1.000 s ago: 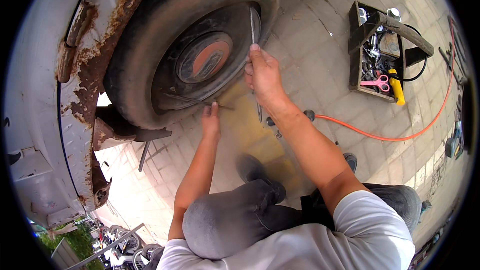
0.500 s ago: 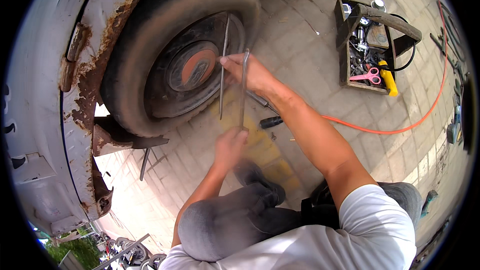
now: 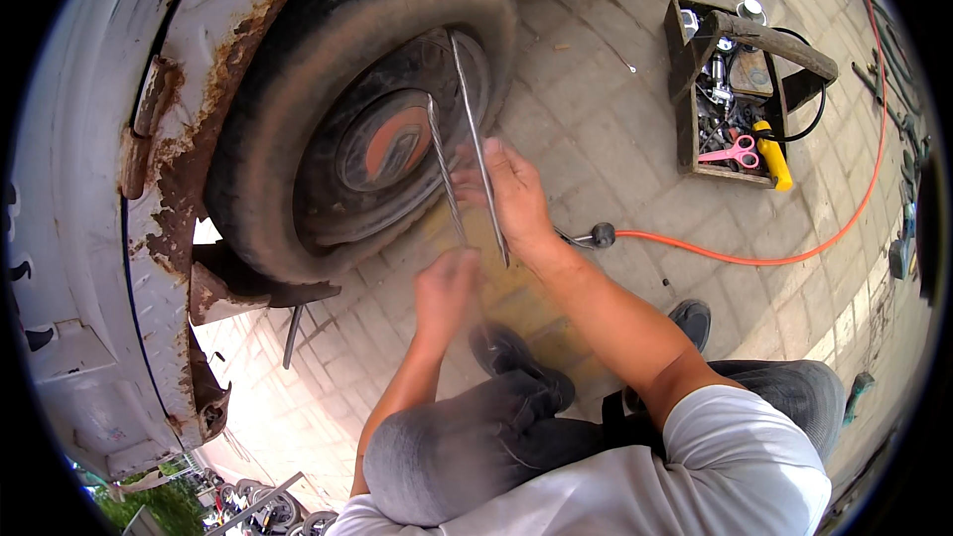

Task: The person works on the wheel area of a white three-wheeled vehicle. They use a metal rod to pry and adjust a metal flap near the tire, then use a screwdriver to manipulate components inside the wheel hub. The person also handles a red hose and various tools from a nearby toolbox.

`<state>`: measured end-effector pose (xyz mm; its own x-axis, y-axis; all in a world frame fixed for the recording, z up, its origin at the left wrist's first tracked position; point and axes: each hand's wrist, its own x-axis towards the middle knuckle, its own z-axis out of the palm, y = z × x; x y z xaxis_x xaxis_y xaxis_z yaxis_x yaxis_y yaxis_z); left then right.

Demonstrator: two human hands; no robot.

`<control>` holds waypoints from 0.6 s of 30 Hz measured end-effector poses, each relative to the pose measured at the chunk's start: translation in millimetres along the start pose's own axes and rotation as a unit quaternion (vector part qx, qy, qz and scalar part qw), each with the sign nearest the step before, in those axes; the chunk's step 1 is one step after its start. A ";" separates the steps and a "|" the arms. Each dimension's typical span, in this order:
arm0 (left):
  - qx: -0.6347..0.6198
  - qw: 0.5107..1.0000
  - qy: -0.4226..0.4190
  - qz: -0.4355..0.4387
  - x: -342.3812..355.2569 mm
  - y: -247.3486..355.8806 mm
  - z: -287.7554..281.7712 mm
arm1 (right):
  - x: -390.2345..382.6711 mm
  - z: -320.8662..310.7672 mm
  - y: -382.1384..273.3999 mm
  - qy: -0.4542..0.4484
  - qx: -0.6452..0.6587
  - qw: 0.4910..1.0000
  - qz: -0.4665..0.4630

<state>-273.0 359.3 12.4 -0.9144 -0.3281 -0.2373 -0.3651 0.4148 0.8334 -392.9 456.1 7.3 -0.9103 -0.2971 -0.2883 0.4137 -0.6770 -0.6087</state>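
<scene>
A large dusty tyre on a steel wheel with a reddish centre stands at the upper left. One slim metal tyre lever slants across the wheel, its top end at the rim. My right hand is closed around this lever, the thumb along it and the fingers blurred behind. My left hand, also blurred, grips the lower end of a second, twisted-looking metal bar. That bar's tip overlaps the wheel beside the centre; whether it touches cannot be told.
The rusty vehicle body borders the left. On the paving at the upper right sits a wooden toolbox with pink scissors and a yellow-handled tool. An orange hose runs to my right forearm. My shoe is below.
The bar in my left hand has crossed to the left of the other lever, with its tip over the wheel. My right hand has moved down and right, and that lever's lower end has swung right.
</scene>
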 end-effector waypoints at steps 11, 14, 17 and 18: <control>0.260 0.899 0.217 0.276 3.6 39.2 -31.3 | 6.8 -51.9 3.9 0.107 -0.145 0.983 0.036; 0.327 0.787 0.354 0.384 2.6 53.0 -83.1 | 55.9 -104.2 -48.0 0.045 -0.300 0.953 0.007; 0.357 0.773 0.421 0.312 15.5 53.8 -104.2 | 81.0 -129.5 -97.5 0.007 -0.561 0.811 -0.164; 0.360 0.774 0.441 0.276 20.8 50.0 -106.5 | 85.8 -127.3 -112.5 -0.009 -0.589 0.783 -0.198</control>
<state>-291.6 282.8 102.3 -0.6058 -0.2518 0.7547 -0.2541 0.9602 0.1163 -515.7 592.5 -43.1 -0.9662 -0.2378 0.1001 -0.1853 0.3697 -0.9105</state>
